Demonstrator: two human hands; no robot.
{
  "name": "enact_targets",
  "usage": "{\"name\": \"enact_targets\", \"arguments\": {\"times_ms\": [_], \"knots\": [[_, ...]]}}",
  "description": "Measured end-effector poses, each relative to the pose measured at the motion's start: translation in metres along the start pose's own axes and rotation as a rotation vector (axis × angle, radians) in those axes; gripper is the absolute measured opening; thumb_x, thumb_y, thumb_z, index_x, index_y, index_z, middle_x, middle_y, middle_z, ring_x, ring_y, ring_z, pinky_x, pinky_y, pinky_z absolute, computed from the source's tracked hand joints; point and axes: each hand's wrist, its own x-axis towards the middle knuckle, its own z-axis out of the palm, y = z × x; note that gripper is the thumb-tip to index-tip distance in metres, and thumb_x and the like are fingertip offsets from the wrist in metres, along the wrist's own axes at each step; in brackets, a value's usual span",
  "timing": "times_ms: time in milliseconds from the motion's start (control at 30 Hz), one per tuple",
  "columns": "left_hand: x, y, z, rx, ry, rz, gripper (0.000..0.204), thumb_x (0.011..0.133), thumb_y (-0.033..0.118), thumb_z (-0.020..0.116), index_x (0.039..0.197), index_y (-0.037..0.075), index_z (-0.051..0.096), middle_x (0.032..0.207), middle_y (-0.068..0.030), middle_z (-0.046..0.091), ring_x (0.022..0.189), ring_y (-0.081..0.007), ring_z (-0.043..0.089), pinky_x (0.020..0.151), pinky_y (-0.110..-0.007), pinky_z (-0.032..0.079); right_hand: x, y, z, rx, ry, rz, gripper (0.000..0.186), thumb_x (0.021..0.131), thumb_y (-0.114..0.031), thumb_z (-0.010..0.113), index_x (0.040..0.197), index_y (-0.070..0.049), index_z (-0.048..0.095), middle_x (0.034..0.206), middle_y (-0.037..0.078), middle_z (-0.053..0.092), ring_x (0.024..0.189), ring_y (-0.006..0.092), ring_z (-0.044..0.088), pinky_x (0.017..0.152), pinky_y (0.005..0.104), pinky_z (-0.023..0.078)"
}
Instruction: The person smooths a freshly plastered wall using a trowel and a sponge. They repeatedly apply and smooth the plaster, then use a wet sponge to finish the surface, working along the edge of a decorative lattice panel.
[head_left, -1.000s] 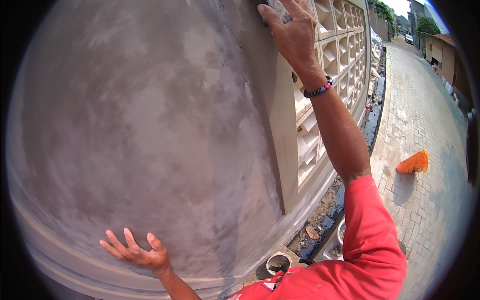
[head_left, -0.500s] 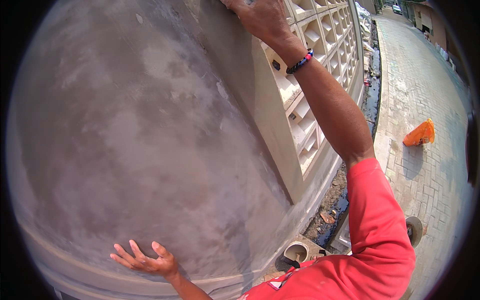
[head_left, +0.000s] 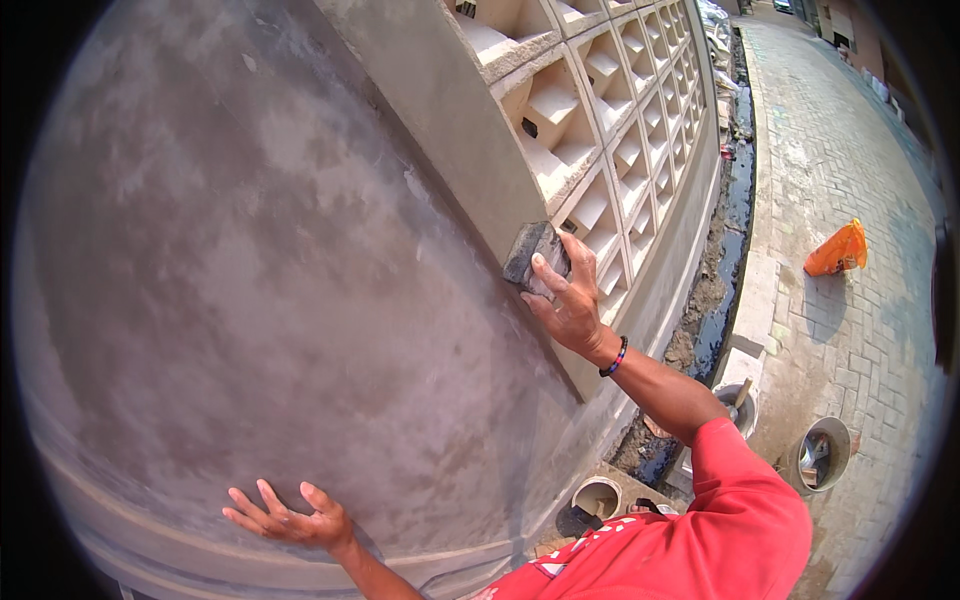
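My right hand (head_left: 571,303), wearing a beaded bracelet, grips a rough dark-grey block (head_left: 535,255) dusted pale, held against the smooth plaster border (head_left: 450,160) beside the pale lattice blocks (head_left: 625,140). Low at the left, my left hand (head_left: 295,517) is open, fingers spread and empty, close to or on the mottled grey plastered wall (head_left: 240,300); whether it touches the wall I cannot tell.
A water-filled drain (head_left: 725,250) runs along the wall's foot beside the paved lane (head_left: 840,150). An orange sack (head_left: 837,250) stands on the paving. Buckets (head_left: 822,455) sit at the lower right; a white container (head_left: 597,497) is below me. A car is parked far up the lane.
My right hand has moved from the top of the border down to about its middle with the block. My left hand stays spread. The view has shifted slightly, revealing more buckets.
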Motion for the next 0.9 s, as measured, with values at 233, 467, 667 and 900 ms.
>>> {"name": "enact_targets", "arguments": {"times_ms": [233,467,667,900], "knots": [[-0.005,0.001,0.000,0.003,-0.011,0.016,0.045,0.102,0.033,0.051,0.137,0.006,0.051,0.152,-0.0162,0.040,0.145,-0.0430,0.027,0.113,-0.057,0.031,0.220,0.013,0.012,-0.064,0.205,-0.124,0.057,0.079,-0.022,0.079,0.134,-0.021,0.062,0.135,0.027,0.048,0.120,0.0436,0.046,0.104,0.0474,0.040],[-0.001,0.006,0.003,0.016,0.018,0.012,0.046,0.101,0.033,0.050,0.139,0.007,0.050,0.152,-0.0171,0.039,0.144,-0.0436,0.028,0.113,-0.057,0.032,-0.035,0.012,-0.004,0.022,-0.006,0.113,0.071,0.072,-0.011,0.081,0.138,-0.022,0.057,0.145,0.028,0.038,0.130,0.0450,0.041,0.108,0.0537,0.034],[-0.003,0.002,0.001,0.023,-0.005,0.007,0.047,0.101,0.031,0.050,0.141,0.007,0.048,0.153,-0.0178,0.037,0.145,-0.0436,0.027,0.113,-0.058,0.031,0.055,0.010,0.007,-0.006,0.046,-0.060,0.071,0.069,-0.011,0.083,0.135,-0.023,0.060,0.144,0.026,0.039,0.129,0.0443,0.041,0.106,0.0535,0.037],[-0.009,0.005,0.005,0.008,-0.015,0.011,0.046,0.102,0.031,0.050,0.140,0.006,0.048,0.152,-0.0183,0.039,0.144,-0.0428,0.028,0.113,-0.058,0.031,0.200,0.018,0.013,-0.012,0.156,-0.172,0.051,0.083,-0.024,0.078,0.132,-0.018,0.064,0.135,0.022,0.053,0.124,0.0386,0.050,0.102,0.0443,0.043]]}}
